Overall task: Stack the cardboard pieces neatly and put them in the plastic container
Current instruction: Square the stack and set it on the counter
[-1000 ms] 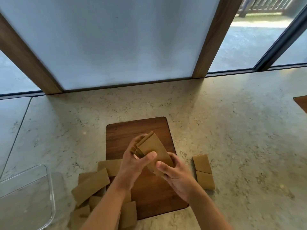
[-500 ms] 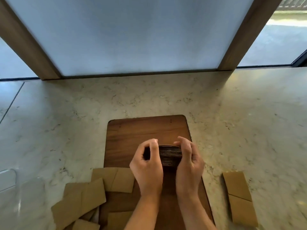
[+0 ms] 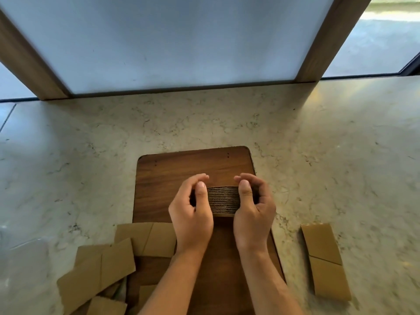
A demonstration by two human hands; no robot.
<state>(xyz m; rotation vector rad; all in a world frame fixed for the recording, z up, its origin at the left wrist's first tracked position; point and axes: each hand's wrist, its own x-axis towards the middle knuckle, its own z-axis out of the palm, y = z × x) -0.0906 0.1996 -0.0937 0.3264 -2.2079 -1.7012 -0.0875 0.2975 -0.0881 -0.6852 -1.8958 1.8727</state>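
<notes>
A stack of brown cardboard pieces (image 3: 223, 199) stands on edge on the wooden board (image 3: 195, 164), its corrugated edges facing me. My left hand (image 3: 191, 212) grips the stack's left side and my right hand (image 3: 254, 210) grips its right side. Loose cardboard pieces (image 3: 109, 267) lie scattered at the lower left, partly over the board. Two more pieces (image 3: 323, 258) lie flat on the counter to the right. The clear plastic container (image 3: 13, 248) is barely visible at the left edge, blurred.
The marble counter (image 3: 318, 144) spreads around the board. A frosted window panel with wooden frame posts (image 3: 327, 42) rises at the counter's far edge.
The fanned pieces held up a second ago are now squared into a stack on edge on the board, a hand on each side. The view has shifted right, so the container slid out left.
</notes>
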